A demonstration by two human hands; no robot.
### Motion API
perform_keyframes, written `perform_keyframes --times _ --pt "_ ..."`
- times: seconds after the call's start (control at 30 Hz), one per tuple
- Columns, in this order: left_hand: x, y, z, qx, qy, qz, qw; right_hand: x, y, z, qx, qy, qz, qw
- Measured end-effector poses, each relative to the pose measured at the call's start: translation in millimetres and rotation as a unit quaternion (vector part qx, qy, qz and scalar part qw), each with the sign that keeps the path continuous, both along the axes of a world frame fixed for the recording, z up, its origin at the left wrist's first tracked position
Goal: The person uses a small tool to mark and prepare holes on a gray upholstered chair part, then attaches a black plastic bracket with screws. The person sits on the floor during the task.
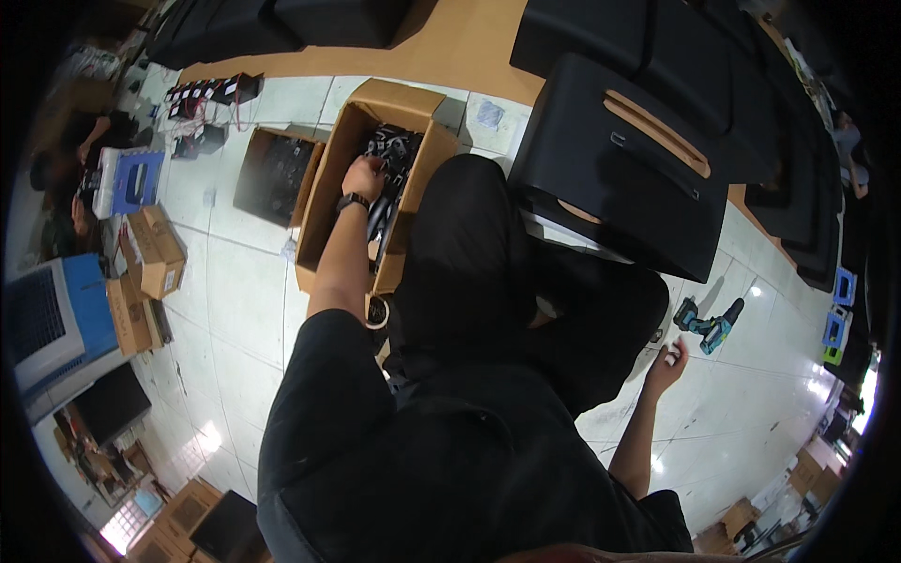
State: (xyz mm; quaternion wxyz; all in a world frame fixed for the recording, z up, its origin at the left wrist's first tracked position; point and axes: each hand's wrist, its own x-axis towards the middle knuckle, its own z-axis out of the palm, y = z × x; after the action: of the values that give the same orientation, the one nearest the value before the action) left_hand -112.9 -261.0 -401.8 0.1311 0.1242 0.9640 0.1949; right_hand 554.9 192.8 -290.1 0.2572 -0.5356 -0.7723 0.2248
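Note:
My left hand (364, 178), with a dark watch on its wrist, reaches into an open cardboard box (324, 202). Its fingers are curled down among black handle-like parts (396, 150); what they grip, if anything, is hidden. Low beside my knee, my right hand (668, 361) hovers near the floor, its fingers bent and apart with nothing visible in them. Just beyond it lie two teal-and-black cordless drills (704, 324). In front of my legs stands a large black case (601, 178) with a tan-edged slot and a black strap handle (654, 165) on its face.
Another box of dark parts (274, 174) sits left of the first. A roll of tape (377, 312) rests by my left thigh. More black cases (601, 38) stand on brown sheeting (469, 42). Small black units with red wires (211, 94) and cartons (155, 249) lie leftward. Other people are at the edges.

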Motion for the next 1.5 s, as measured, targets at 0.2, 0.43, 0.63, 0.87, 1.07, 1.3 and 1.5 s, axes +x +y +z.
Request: perform_keyframes --times 0.2,0.43,0.63,0.87,1.07,1.3,1.5 --pt "5 37 -36 -0.121 0.084 -0.060 0.987 90 -60 -11 -0.063 -0.088 -0.015 0.994" --pt "12 51 -37 -0.034 0.080 -0.016 0.996 7 -48 24 -0.065 -0.050 -0.009 0.997" --pt "-51 -11 -56 0.327 0.055 0.084 0.940 -153 -54 77 -0.054 0.094 0.161 0.981" --pt "97 112 170 0.517 -0.094 -0.018 0.851 -272 -127 142 -0.067 0.086 0.434 0.894" --pt "218 156 235 0.466 -0.338 -0.140 0.806 -294 -127 130 -0.075 0.172 0.496 0.848" --pt "235 243 262 0.395 -0.394 -0.240 0.794 -245 -48 152 -0.122 0.235 0.489 0.831" --pt "200 382 278 0.382 0.104 -0.421 0.816 -243 81 148 0.104 0.219 0.384 0.891"
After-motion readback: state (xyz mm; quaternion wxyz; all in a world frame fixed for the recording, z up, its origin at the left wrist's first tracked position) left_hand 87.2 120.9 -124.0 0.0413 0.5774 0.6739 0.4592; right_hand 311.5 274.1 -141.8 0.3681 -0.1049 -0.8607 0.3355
